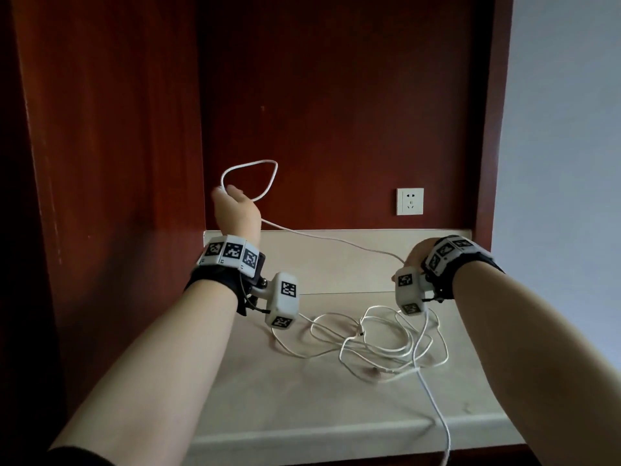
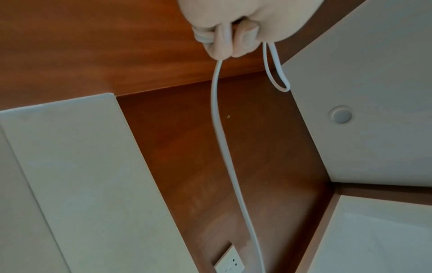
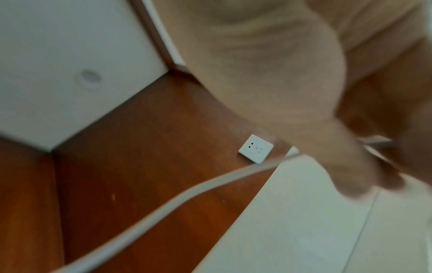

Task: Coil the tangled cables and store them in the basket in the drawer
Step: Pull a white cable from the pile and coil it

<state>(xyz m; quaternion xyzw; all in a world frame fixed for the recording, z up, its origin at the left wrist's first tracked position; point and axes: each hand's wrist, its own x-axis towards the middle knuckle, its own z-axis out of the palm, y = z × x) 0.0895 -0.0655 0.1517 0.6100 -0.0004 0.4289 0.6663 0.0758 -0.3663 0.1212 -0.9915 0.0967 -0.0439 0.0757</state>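
A thin white cable (image 1: pixel 331 238) loops above the raised left hand (image 1: pixel 237 210), whose fingers (image 2: pixel 222 44) curl tight round its coils. The right hand (image 1: pixel 416 253) pinches the same strand at centre right. Tangled cables (image 1: pixel 373 344) lie on the smooth cream worktop (image 1: pixel 285 398), lower centre, before red-brown wood panelling (image 1: pixel 336 95) bearing a square wall socket (image 1: pixel 409 201).

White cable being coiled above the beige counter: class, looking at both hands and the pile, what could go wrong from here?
1. The thin white cable runs from the raised left hand through the right hand into a tangled pile; pulling may tighten a knot.
2. A strand hangs over the beige counter edge and could drag the pile off.
3. The loop in the left hand looks loose and may slip out.
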